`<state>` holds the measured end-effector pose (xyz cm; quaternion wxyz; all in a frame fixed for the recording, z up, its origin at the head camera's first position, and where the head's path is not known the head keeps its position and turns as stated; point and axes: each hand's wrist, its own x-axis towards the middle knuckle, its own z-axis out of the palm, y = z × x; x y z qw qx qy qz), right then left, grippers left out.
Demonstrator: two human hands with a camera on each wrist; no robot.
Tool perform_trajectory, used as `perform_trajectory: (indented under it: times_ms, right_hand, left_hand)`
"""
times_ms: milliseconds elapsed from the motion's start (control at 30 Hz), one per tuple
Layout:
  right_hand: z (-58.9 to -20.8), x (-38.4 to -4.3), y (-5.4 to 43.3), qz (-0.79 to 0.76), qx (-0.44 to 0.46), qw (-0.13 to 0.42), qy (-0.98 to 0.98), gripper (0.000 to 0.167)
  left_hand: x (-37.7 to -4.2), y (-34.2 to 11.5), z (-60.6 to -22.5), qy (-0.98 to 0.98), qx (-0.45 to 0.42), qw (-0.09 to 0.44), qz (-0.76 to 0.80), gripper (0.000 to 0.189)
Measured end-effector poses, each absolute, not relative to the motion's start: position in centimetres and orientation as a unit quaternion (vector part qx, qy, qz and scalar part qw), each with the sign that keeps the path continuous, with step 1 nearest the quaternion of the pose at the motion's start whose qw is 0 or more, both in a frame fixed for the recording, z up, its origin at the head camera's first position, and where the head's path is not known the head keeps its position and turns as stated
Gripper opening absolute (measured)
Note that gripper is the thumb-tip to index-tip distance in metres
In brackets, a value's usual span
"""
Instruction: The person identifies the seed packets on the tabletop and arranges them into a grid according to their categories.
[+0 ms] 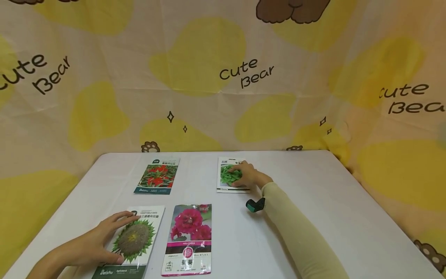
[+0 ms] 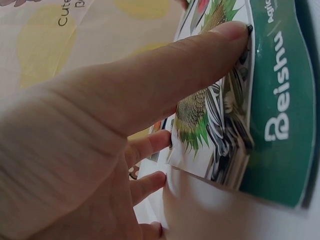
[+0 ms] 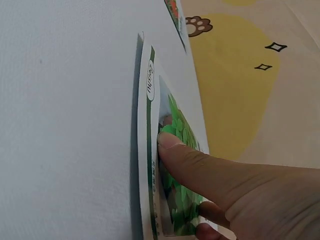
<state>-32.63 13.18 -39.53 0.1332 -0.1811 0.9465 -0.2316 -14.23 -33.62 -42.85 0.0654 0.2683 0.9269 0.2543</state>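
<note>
My left hand (image 1: 90,244) lies over the left side of a sunflower seed packet (image 1: 139,248) at the front left. In the left wrist view, its straight thumb (image 2: 200,55) presses on the packet near the green band, and the other fingers reach past the left edge. Farther back, my right hand (image 1: 248,175) rests on a seed packet with green leaves (image 1: 228,176), hiding its right part. The right wrist view shows the thumb (image 3: 172,145) touching that packet's front while it lies on the table.
Between the hands lies a hollyhock packet (image 1: 188,240) with pink flowers. A packet with red flowers (image 1: 156,176) is at the back left. All lie on a white table (image 1: 299,170), with a patterned cloth (image 1: 209,77) hanging behind it.
</note>
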Motion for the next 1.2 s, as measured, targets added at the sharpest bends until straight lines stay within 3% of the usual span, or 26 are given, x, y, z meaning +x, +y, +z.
perform_trajectory:
  times_ms: [600,1200]
  right_hand:
    - [-39.6,-33.6,11.2,-0.231,-0.172,0.131,0.949,0.053]
    - [-39.8,-33.6,8.7,-0.207,-0.180,0.129,0.953,0.055]
  left_hand:
    - [-14.5,-33.3,-42.4,0.937,0.268,0.042,0.221,0.095]
    - [-14.1,-33.5,-42.4,0.930,0.246,0.083,0.261,0.095]
